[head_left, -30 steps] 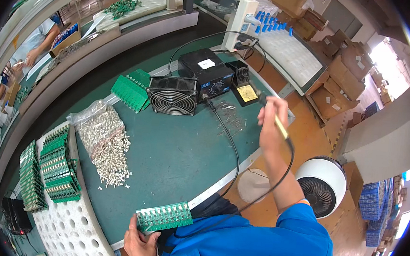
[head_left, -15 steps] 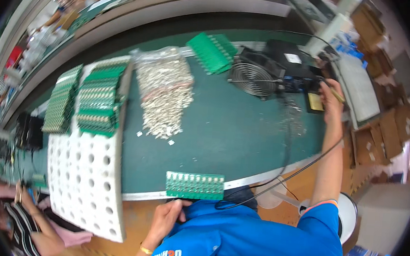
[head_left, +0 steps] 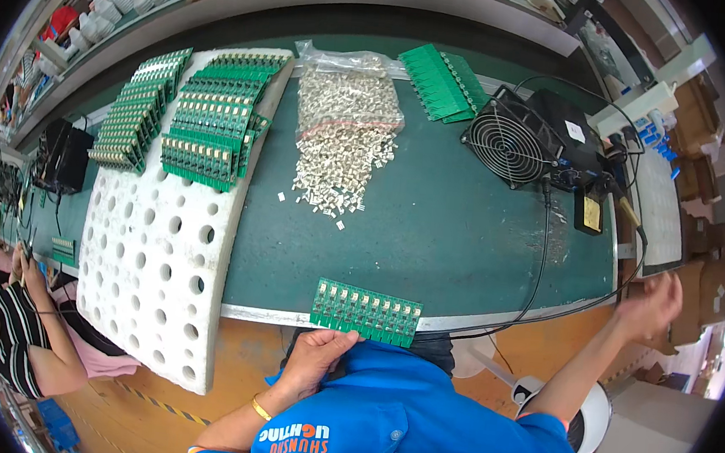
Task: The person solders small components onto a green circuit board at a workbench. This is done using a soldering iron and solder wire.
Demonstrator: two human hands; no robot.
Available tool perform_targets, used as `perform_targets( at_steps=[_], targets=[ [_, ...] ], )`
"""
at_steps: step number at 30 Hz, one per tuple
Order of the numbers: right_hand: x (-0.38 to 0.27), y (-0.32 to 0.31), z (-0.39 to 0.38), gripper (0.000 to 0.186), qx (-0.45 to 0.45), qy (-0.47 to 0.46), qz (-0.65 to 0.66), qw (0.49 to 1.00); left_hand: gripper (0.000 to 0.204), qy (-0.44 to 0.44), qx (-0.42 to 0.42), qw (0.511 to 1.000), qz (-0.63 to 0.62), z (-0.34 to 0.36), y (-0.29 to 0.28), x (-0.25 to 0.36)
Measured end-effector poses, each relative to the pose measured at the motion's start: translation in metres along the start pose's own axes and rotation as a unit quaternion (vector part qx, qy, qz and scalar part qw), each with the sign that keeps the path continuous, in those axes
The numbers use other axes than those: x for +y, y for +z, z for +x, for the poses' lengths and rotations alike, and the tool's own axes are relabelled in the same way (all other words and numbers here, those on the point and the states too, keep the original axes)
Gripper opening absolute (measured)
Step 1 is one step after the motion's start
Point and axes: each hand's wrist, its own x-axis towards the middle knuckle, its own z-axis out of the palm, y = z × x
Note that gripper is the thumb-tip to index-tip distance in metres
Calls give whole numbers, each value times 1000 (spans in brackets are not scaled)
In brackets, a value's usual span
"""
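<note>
My left hand (head_left: 318,356) pinches the lower edge of a green circuit board panel (head_left: 366,312), thumb on top. The panel lies at the table's front edge and carries a row of small white connectors. Off the table's right edge, my right hand (head_left: 651,309) is empty, its fingers loosely bent and apart, slightly blurred. Above it, the soldering iron (head_left: 629,212) rests by its stand, its handle pointing toward me. Beside the stand is a yellow sponge (head_left: 592,212) in a dark tray. A plastic bag (head_left: 347,97) spills loose white connectors (head_left: 333,169) onto the table.
Stacks of green boards (head_left: 213,117) stand on a white foam block (head_left: 148,244) with round holes at left. Bare green panels (head_left: 443,84) lie at the back near a black fan (head_left: 509,144). Cables cross the right side. Another person (head_left: 31,328) works at far left.
My right hand has let go of the soldering iron at the stand and moved down toward me. My left thumb now lies on the panel's edge. The whole view has shifted.
</note>
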Motion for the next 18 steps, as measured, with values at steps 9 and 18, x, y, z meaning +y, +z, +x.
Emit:
perform_targets(
  at_steps=[9,18],
  targets=[
    [-149,46,-195,55,-757,-240,56,605,24,-10,-69,997,-32,-2,-3,7],
    [-148,47,-221,60,-778,-179,60,600,27,122,-104,986,-36,-8,-3,24]
  ],
)
